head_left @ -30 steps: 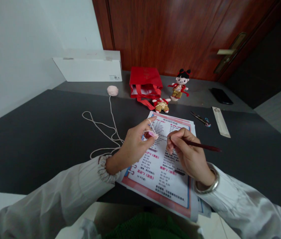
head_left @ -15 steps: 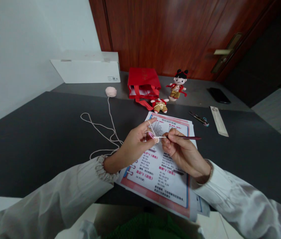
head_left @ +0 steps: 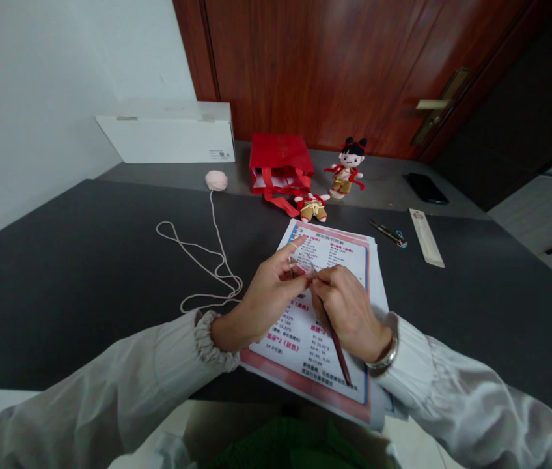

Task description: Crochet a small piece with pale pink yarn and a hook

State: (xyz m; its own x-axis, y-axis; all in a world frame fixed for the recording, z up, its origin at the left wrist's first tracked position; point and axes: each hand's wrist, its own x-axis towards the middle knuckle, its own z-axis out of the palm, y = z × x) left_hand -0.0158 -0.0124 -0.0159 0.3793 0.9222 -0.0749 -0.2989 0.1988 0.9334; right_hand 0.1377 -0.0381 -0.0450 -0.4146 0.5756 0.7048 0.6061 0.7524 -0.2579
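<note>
My left hand (head_left: 267, 292) pinches a small pale crochet piece, mostly hidden by the fingertips. Pale pink yarn (head_left: 223, 253) leads from its ball (head_left: 216, 180) in loose loops across the table to this hand, with a strand over the raised index finger. A bit of brighter pink shows between thumb and index finger, too small to name. Closed around a crochet hook (head_left: 338, 352) is my right hand (head_left: 347, 305); the dark red handle slants down towards me, and its tip meets the piece by the left fingertips. Beneath both hands lie printed pattern sheets (head_left: 327, 381).
At the back stand a white box (head_left: 168, 140), a red gift bag (head_left: 280, 156) and a crocheted doll (head_left: 347, 168). A headless doll body (head_left: 312, 208) lies before the bag. To the right are small thread snips (head_left: 389, 232), a flat pale packet (head_left: 426, 239) and a black phone (head_left: 426, 188).
My right hand has turned over, swinging the hook's handle from pointing right to pointing down towards me. Both hands are now closer together, and the left index finger has lowered slightly.
</note>
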